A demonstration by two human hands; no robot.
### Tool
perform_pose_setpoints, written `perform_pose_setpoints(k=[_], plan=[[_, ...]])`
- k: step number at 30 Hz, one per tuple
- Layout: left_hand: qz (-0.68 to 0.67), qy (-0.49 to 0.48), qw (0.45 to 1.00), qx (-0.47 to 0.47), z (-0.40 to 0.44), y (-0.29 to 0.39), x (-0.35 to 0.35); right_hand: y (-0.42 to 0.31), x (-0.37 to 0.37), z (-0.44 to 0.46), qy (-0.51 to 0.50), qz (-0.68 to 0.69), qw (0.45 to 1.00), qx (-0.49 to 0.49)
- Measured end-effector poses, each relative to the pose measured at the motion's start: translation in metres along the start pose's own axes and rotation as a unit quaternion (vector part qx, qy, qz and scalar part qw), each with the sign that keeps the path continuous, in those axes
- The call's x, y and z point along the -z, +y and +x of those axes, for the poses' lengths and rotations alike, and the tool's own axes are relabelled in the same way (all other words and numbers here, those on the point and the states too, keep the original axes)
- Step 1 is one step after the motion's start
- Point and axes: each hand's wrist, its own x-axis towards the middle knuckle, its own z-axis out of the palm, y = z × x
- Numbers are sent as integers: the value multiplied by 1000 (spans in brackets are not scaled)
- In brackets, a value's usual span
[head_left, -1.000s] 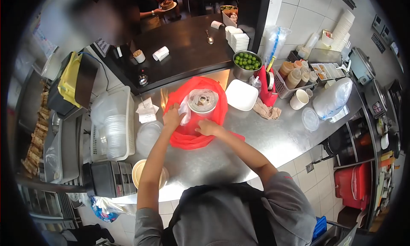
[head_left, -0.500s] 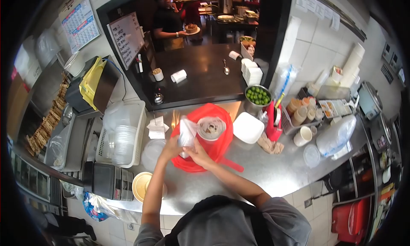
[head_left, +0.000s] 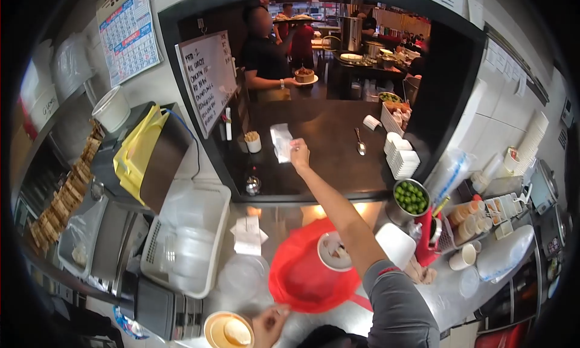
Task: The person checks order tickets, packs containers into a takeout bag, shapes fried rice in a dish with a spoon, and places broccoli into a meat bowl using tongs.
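Reaching over the dark pass-through counter, my right hand (head_left: 299,154) has its fingers closed on a white paper (head_left: 281,144). Down at the steel worktop, my left hand (head_left: 270,325) is blurred, close to the lower left edge of the red plastic bag (head_left: 296,269) and beside the tan bowls (head_left: 228,331); whether it grips anything is unclear. Inside the opened bag stands a round container (head_left: 333,251) with a clear top. Slips of paper (head_left: 248,236) lie left of the bag, above clear round lids (head_left: 241,281).
A white basket (head_left: 211,251) of plastic containers stands left. Right of the bag are a white square dish (head_left: 396,244), a pot of green limes (head_left: 411,198) and sauce bottles (head_left: 468,218). A toothpick cup (head_left: 252,142) and spoon (head_left: 360,144) rest on the counter. Beyond it stands a person (head_left: 266,58) holding a plate.
My right hand has left the bag and reached forward to the paper on the counter. My left hand has dropped toward the bowls. The white packet has left my hands. The view has tilted up.
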Motion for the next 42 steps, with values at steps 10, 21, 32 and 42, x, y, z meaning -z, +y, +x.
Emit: perform_pose_setpoints(k=[10,21,32,42], plan=[[49,-31,996,74,35,1,-9,80,10,27,-115,-190,964,144],[-8,-145,971,187,117,-42,-138,-93,287,-167,-641,-315,700,24],[-257,-144,936,190,32,-35,-73,-30,314,-279,-359,-331,872,-32],[-343,-298,855,250,-51,24,-73,-60,363,-301,-463,136,866,-132]])
